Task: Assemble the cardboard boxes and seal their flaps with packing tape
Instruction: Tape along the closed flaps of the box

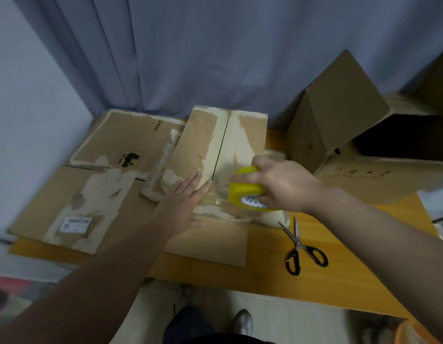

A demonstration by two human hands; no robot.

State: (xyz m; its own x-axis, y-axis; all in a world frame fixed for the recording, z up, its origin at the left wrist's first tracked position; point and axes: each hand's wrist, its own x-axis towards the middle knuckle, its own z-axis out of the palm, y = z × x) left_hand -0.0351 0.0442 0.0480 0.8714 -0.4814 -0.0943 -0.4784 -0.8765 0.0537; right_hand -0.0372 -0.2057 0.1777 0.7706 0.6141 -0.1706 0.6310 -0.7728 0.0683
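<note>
Both arms reach in from the near edge over a cardboard box (230,137) at the middle of the table (339,269): the left hand (183,194) lies flat, fingers straight and together, pressing the closed flaps just left of the seam. The right hand (282,187) curls round a yellow tape roll (245,192) set against the box top, right of the seam; scissors (299,247) lie near right.

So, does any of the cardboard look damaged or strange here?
Yes. The box under the left hand has pale, ragged patches along its centre seam, where the brown surface layer looks torn away. The flattened cardboard on the left shows similar scars.
</note>
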